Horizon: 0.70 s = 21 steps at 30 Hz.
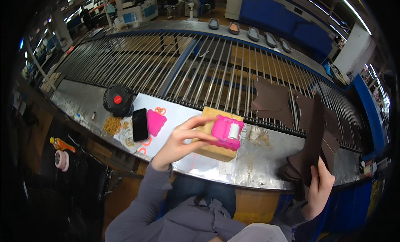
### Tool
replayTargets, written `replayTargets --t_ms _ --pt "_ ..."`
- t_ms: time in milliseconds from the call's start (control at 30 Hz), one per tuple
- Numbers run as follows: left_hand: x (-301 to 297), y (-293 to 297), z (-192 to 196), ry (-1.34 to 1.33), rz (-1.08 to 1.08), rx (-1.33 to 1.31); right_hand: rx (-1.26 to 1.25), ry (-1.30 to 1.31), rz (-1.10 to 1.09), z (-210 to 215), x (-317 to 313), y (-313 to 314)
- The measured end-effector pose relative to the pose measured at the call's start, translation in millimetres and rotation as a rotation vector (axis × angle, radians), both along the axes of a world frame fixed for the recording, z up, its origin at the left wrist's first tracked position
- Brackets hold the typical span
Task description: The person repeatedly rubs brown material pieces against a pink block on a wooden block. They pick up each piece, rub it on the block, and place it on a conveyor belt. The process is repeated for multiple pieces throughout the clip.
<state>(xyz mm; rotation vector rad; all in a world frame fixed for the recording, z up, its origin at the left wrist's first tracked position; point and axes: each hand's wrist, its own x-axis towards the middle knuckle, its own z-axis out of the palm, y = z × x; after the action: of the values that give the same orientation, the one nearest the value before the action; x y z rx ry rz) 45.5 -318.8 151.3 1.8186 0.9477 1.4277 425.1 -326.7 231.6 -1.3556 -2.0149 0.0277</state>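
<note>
My left hand [178, 143] reaches over a yellowish block [216, 154]. Its thumb and fingers are closed on a pink scalloped plastic case with a white roller [228, 132], which is on or just over the block's top. A matching pink square piece [156, 122] lies on a white sheet [177, 111] to the left. On the right, my right hand [321, 188] grips a long dark brown flat piece [311, 138], possibly leather, that stands up from its fingers. Beside and under that piece is a stack of similar brown pieces [287, 173] on the metal table.
A black phone [140, 124], a round black object with a red centre [118, 99] and tan rubber bands [112, 125] lie at left. Beyond the metal table edge [254, 175] runs a conveyor of metal rods [200, 75], with more brown pieces [273, 98] on it. Shoe-shaped moulds [253, 33] line its far side.
</note>
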Motion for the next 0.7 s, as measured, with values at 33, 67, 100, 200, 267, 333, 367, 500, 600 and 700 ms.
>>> replayTargets --t_ms 33,67,100,200,267,333,367,500,600,700 --pt "9 8 3 -0.042 -0.1 0.091 0.047 -0.056 0.179 15 -11 1" --pt "16 14 6 -0.087 -0.159 0.093 0.135 -0.157 0.325 27 -20 5" --pt "24 23 7 -0.155 -0.25 0.09 0.131 -0.147 0.409 43 -31 7" --pt "18 25 -6 -0.238 -0.257 0.055 0.142 0.009 0.617 58 -72 34" --pt "-3 9 -10 -0.379 -0.237 -0.122 0.145 0.252 0.682 39 -107 58" --pt "-23 21 -22 -0.19 -0.105 0.07 0.112 0.551 0.763 2 -120 85" --pt "-34 31 -25 -0.025 0.001 0.181 0.106 0.518 0.814 -4 -119 96" --pt "-50 73 -33 -0.38 -0.168 -0.127 0.157 0.226 0.98 2 -127 135" --pt "-55 100 -25 -0.287 -0.177 -0.165 0.132 0.055 0.976 17 -134 149" --pt "-46 121 -19 -0.456 -0.253 -0.218 0.128 -0.003 1.044 51 -145 149"
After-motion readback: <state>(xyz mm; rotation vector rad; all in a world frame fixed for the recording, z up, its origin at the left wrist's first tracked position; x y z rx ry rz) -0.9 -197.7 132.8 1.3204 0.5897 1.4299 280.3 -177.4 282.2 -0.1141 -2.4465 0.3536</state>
